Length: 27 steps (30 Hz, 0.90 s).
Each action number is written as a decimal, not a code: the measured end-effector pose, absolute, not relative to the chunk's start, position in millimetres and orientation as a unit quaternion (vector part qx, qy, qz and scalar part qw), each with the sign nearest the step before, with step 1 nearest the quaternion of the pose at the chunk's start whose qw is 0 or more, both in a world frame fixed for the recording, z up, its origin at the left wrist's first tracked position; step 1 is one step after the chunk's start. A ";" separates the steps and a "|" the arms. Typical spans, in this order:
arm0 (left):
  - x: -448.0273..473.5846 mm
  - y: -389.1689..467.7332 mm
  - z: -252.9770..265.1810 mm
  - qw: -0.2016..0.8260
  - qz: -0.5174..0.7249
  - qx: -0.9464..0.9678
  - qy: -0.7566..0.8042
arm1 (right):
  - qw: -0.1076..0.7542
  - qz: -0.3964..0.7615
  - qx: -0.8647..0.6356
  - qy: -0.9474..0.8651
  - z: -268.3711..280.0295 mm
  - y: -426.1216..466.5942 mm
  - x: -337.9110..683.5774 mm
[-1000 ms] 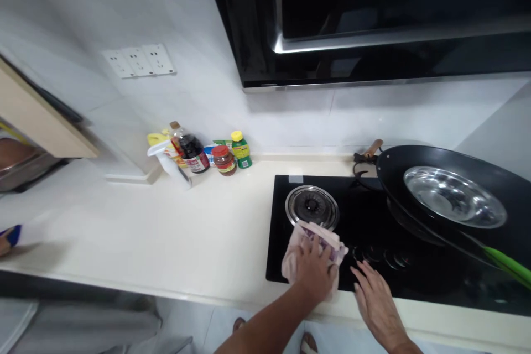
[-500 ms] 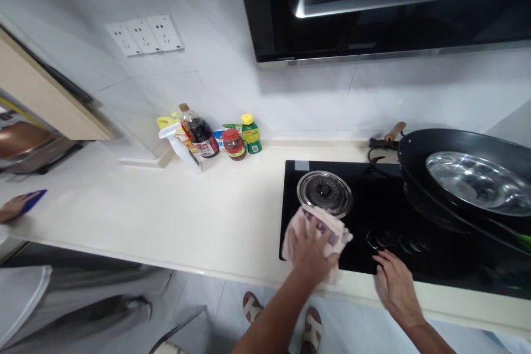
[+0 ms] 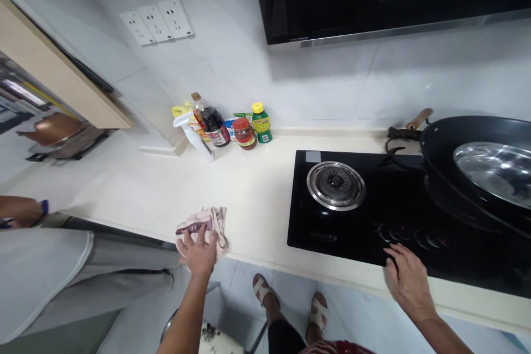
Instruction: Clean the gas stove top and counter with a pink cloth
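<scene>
My left hand point(image 3: 199, 251) holds a pink and purple cloth point(image 3: 215, 224) against the white countertop point(image 3: 249, 204) near its front edge. The fingers lie bent over the cloth, which is bunched under them. My right hand point(image 3: 409, 276) rests at the front edge of the black gas cooktop point(image 3: 357, 232), just below the control knobs. Its fingers are loosely stretched out, with nothing in them. The burner point(image 3: 336, 182) on the cooktop's left shows its metal ring uncovered.
Right, a black wok point(image 3: 440, 138) holds a metal bowl point(image 3: 498, 168). Against the wall stand a spray bottle point(image 3: 193, 135), soy sauce bottle point(image 3: 213, 124), red-lidded jar point(image 3: 244, 134) and green bottle point(image 3: 261, 121). A range hood point(image 3: 373, 0) hangs above. Another person's arm point(image 3: 19, 210) reaches in from the left.
My left hand has carried the cloth from the cooktop leftward onto the countertop. My right hand stays at the cooktop's front edge. The view has shifted slightly left.
</scene>
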<state>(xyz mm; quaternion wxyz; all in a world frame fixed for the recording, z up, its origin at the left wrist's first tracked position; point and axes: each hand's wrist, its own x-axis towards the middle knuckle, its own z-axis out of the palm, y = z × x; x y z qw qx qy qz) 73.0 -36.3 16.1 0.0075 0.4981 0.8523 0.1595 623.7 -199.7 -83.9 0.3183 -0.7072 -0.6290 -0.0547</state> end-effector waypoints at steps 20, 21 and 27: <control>276.0 -191.3 -27.6 0.283 0.236 0.752 0.547 | 0.315 -0.014 -0.633 -0.707 -29.6 -191.8 535.9; 264.9 -185.0 -20.3 0.333 0.274 0.718 0.546 | 0.301 0.023 -0.589 -0.749 -25.0 -191.2 509.4; 202.3 -128.3 7.9 0.266 0.324 0.602 0.680 | 0.166 0.073 -0.482 -0.858 -23.0 -165.7 388.8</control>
